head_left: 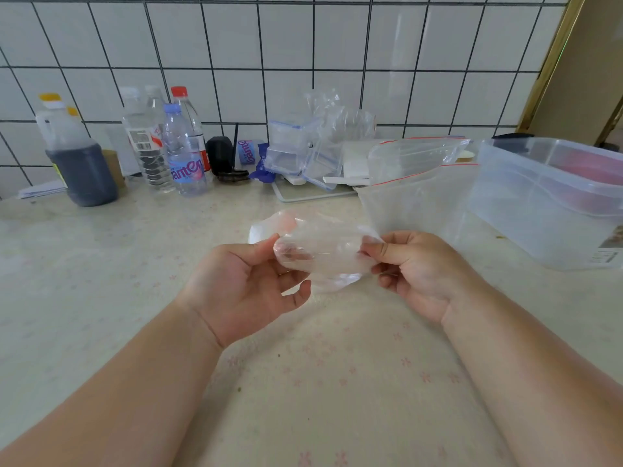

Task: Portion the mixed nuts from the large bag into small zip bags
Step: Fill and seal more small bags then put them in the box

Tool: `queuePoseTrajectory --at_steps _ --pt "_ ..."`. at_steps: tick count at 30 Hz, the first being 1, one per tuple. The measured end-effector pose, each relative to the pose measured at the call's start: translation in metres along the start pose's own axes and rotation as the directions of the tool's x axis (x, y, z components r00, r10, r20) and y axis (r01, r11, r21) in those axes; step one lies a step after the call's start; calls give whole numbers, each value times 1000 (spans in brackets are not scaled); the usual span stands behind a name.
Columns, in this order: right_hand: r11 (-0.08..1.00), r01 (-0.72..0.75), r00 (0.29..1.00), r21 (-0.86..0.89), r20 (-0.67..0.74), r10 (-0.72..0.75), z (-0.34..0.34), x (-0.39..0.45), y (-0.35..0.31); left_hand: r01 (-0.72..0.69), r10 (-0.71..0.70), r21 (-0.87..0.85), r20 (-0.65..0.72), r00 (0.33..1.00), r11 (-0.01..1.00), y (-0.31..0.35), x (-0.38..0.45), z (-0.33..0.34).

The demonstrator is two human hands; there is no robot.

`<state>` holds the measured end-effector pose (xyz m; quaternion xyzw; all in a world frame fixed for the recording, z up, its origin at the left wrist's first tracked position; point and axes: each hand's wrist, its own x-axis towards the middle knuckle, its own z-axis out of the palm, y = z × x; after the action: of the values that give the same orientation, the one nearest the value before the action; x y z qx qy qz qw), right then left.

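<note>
Counter (101, 264): pale cream, scattered small pink flower print.
Wall tiles (290, 38): white, dark grid lines.
Jug (76, 156) at 10 o'clock: translucent, dark brown-black contents, yellow cap.
Water bottle (183, 153): clear, pink and blue label, pale blue cap.
Rear bottle (188, 116): clear, red cap.
Large zip bag (418, 183) at 2 o'clock: clear, red seal stripe.
Container (553, 203) at 3 o'clock: translucent, red-pink inside.
Small bag (320, 251), centre: clear, colourless.

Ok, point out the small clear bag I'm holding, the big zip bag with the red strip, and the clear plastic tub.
small clear bag (317, 254), head view, crumpled middle between the hands.
big zip bag (418, 200), head view, flat clear front.
clear plastic tub (526, 210), head view, near side wall.
</note>
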<state>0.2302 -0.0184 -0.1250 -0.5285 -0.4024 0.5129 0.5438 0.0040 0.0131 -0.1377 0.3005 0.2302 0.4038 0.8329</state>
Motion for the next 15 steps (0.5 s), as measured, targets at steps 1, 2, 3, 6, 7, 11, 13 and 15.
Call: queuePoseTrajectory --at_steps 1,2,3,6,7,11,13,15 --pt "997 -40 998 63 48 37 0 0 0 -4 4 -5 13 1000 1000 0 0 0" --pt "989 -79 994 127 91 67 -1 0 0 -7 7 -6 21 1000 1000 -1 1 0" --pt "975 -118 986 190 137 92 -1 0 0 -5 6 -11 23 1000 1000 -1 1 1" --pt "914 -217 941 341 322 104 -2 -2 1 -4 4 -2 8 1000 1000 -1 3 0" --pt "897 -236 921 374 379 84 -2 -3 1 -12 12 7 13 1000 1000 -1 2 1" --pt "887 -227 890 403 455 21 -6 -5 -1 -95 91 113 40 995 989 0 -1 2" --pt "892 -201 894 404 448 -2 -5 -6 -1 -138 146 202 -27 989 970 -3 1 3" --pt "933 -88 932 350 360 -47 0 -5 1 -191 246 366 -110 963 911 -6 2 5"
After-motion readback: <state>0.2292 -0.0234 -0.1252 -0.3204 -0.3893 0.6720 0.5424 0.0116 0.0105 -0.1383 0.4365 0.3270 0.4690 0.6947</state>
